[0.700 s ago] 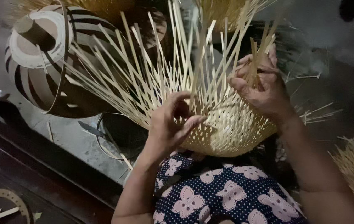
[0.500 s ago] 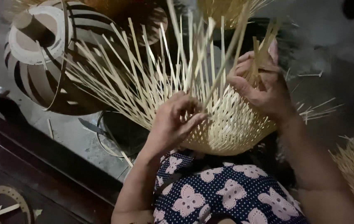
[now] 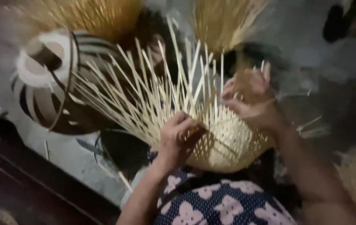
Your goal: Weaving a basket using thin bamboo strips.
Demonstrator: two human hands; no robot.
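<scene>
— Since a moment ago, what has moved?

— Both my hands have shifted along the half-woven bamboo basket [image 3: 228, 143]; the view has swung too, and it is blurred now.

— Where is the basket?

— On my lap, above the flowered cloth [image 3: 211, 204], rounded base toward me, loose bamboo strips [image 3: 153, 91] fanning up and away.

— Your left hand?

— My left hand [image 3: 178, 135] lies on the basket's near wall, fingers curled, pinching among the strips at the woven edge.

— And the right?

— My right hand [image 3: 251, 100] is at the basket's far rim, fingers bent around strips; the blur hides the exact grip.

— Anything beside it?

— Left of the basket stands a striped dark-and-pale basket [image 3: 50, 81]; behind, more bundled strips [image 3: 223, 21].
</scene>
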